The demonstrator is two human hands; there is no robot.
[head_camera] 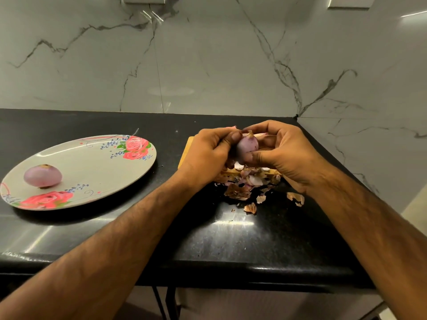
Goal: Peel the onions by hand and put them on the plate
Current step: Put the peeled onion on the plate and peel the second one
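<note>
Onion (246,146), pale purple, head view: held between both hands above the right-hand end of the black counter (231,239), over a heap of skins (240,188) and the near edge of a wooden board (184,153). Left hand (208,155) — fingers curled, thumb pressed at the top of the bulb, where a dry brown tuft shows. Right hand (284,155) — cupped round the far side, thumb under the lower end. Second onion (43,176), peeled, lies on the left part of the flowered plate (92,172), well apart from the hands. Step in hand, by judgement: stripping skin at the tip. Best done by steadying the bulb with the right hand, pinching the tuft low and pulling it away downward, so scraps fall on the heap, not the plate.
</note>
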